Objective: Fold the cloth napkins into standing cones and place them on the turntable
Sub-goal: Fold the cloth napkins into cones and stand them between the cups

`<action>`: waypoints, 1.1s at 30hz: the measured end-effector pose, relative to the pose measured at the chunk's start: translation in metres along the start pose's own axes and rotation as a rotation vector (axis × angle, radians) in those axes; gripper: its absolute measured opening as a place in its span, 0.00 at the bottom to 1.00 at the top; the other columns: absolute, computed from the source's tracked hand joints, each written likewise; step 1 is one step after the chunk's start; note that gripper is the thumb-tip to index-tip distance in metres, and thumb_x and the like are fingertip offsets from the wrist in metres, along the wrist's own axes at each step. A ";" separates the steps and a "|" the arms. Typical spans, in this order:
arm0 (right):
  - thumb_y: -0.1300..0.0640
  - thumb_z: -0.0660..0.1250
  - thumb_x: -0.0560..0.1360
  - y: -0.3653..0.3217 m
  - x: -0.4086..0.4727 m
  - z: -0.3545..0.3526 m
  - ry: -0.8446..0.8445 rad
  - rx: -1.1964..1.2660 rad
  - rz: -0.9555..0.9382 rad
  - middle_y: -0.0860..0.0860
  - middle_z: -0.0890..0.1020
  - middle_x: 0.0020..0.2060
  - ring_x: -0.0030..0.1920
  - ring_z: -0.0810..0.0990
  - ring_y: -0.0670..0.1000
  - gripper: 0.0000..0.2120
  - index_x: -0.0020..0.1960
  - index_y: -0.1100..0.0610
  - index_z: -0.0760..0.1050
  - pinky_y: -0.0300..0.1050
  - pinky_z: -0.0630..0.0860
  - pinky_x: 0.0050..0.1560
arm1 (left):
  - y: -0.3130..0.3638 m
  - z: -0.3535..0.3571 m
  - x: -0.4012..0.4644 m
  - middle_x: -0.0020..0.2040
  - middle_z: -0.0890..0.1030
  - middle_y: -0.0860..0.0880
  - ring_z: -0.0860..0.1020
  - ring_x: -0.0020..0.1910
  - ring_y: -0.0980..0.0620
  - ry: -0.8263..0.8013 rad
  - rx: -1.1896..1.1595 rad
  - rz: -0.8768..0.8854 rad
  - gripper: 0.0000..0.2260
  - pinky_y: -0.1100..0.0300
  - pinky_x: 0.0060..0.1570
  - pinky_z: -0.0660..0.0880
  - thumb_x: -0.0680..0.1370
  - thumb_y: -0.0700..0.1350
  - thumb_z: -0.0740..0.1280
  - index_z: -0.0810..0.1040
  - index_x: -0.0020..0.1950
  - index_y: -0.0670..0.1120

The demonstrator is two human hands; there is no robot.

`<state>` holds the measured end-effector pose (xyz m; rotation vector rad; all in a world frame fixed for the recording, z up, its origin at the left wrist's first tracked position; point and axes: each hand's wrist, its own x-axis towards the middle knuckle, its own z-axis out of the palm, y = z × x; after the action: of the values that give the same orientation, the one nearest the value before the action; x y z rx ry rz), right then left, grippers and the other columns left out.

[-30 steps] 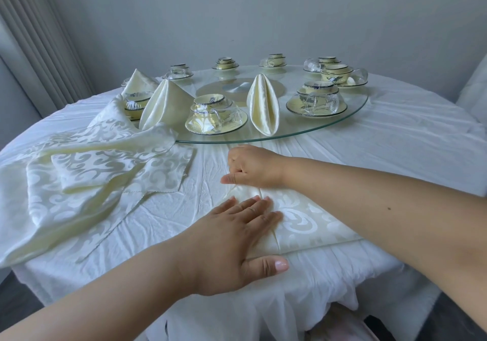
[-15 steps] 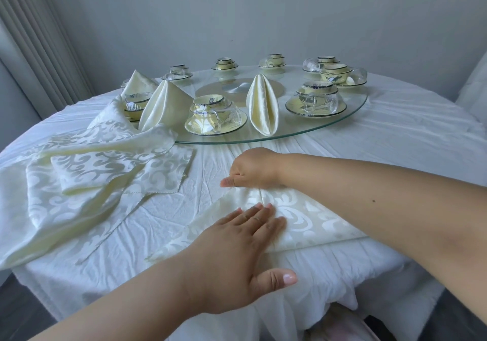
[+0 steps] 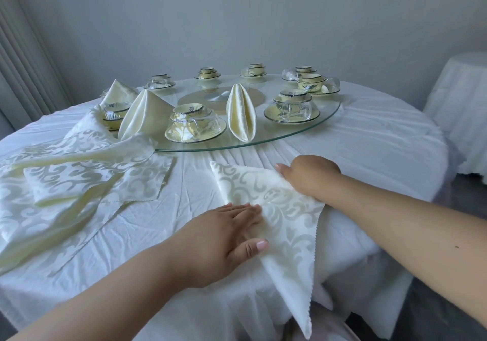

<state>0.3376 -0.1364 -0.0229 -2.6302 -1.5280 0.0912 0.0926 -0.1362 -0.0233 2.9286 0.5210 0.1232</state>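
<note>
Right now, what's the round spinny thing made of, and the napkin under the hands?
The turntable looks like clear glass: you can see the tablecloth through it, and its rim shows a greenish shine. The napkin looks like woven cloth, probably a satiny damask: cream, with a paler swirly pattern, a soft sheen and a zigzag-cut edge. The exact fibre can't be told.

napkin (image 3: 274,203) refolded, point overhanging table edge
</note>
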 end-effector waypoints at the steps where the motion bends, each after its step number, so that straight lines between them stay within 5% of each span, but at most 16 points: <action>1: 0.37 0.45 0.80 0.003 -0.003 -0.001 0.054 0.024 -0.037 0.51 0.75 0.35 0.39 0.75 0.54 0.27 0.37 0.56 0.68 0.44 0.65 0.35 | -0.001 0.001 0.000 0.76 0.60 0.57 0.54 0.74 0.64 0.013 -0.008 -0.001 0.34 0.79 0.65 0.42 0.75 0.66 0.45 0.62 0.76 0.49; 3: 0.37 0.48 0.80 0.010 -0.006 -0.006 0.266 0.114 -0.168 0.49 0.74 0.37 0.42 0.75 0.53 0.23 0.40 0.54 0.67 0.46 0.66 0.38 | -0.003 0.003 -0.001 0.75 0.62 0.58 0.55 0.73 0.64 0.034 -0.025 -0.009 0.33 0.80 0.64 0.44 0.75 0.66 0.45 0.64 0.75 0.50; 6: 0.38 0.56 0.77 0.016 -0.008 -0.013 0.588 0.245 -0.649 0.45 0.72 0.34 0.38 0.71 0.50 0.19 0.39 0.52 0.69 0.44 0.65 0.35 | -0.006 0.008 -0.001 0.75 0.63 0.58 0.58 0.73 0.63 0.056 -0.041 -0.005 0.36 0.79 0.65 0.47 0.75 0.69 0.42 0.65 0.74 0.51; 9: 0.35 0.53 0.74 0.009 -0.007 -0.004 0.321 0.095 -0.920 0.44 0.70 0.32 0.37 0.70 0.48 0.21 0.35 0.50 0.67 0.44 0.65 0.35 | -0.008 0.009 -0.002 0.75 0.63 0.58 0.58 0.73 0.63 0.068 -0.057 -0.004 0.38 0.80 0.65 0.47 0.74 0.71 0.39 0.64 0.74 0.51; 15: 0.34 0.52 0.77 -0.009 0.011 0.013 0.106 -0.083 -0.826 0.51 0.75 0.32 0.36 0.74 0.53 0.26 0.33 0.54 0.65 0.48 0.67 0.38 | -0.010 0.005 -0.005 0.73 0.67 0.56 0.53 0.71 0.71 0.060 -0.123 0.097 0.33 0.79 0.66 0.46 0.76 0.68 0.41 0.70 0.71 0.53; 21: 0.33 0.53 0.76 -0.015 0.009 0.004 0.034 -0.142 -0.805 0.48 0.68 0.26 0.31 0.67 0.49 0.28 0.29 0.54 0.62 0.46 0.63 0.36 | -0.012 0.004 -0.005 0.72 0.67 0.57 0.69 0.66 0.60 0.055 -0.127 0.106 0.28 0.75 0.62 0.61 0.78 0.66 0.47 0.74 0.67 0.53; 26: 0.29 0.49 0.74 -0.015 0.013 0.010 0.117 -0.192 -0.809 0.51 0.76 0.31 0.34 0.73 0.52 0.31 0.29 0.55 0.63 0.47 0.64 0.36 | -0.014 0.004 -0.002 0.62 0.75 0.55 0.70 0.63 0.57 0.135 -0.023 0.197 0.25 0.62 0.63 0.66 0.80 0.62 0.51 0.78 0.63 0.48; 30: 0.21 0.36 0.64 -0.009 0.018 0.021 0.127 -0.017 -0.760 0.53 0.82 0.39 0.41 0.79 0.54 0.46 0.36 0.58 0.74 0.50 0.72 0.42 | -0.019 0.001 0.002 0.56 0.76 0.58 0.73 0.57 0.57 0.107 -0.153 0.202 0.21 0.61 0.57 0.71 0.77 0.63 0.61 0.76 0.64 0.53; 33: 0.19 0.35 0.60 -0.010 0.022 0.023 0.055 0.077 -0.734 0.53 0.83 0.43 0.44 0.80 0.54 0.52 0.44 0.59 0.79 0.52 0.75 0.47 | -0.023 -0.001 0.008 0.56 0.74 0.60 0.72 0.57 0.59 0.063 -0.215 0.223 0.19 0.64 0.59 0.68 0.72 0.62 0.69 0.76 0.61 0.58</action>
<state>0.3377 -0.1114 -0.0451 -1.8418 -2.2865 0.0183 0.0921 -0.1121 -0.0256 2.7683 0.1746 0.2808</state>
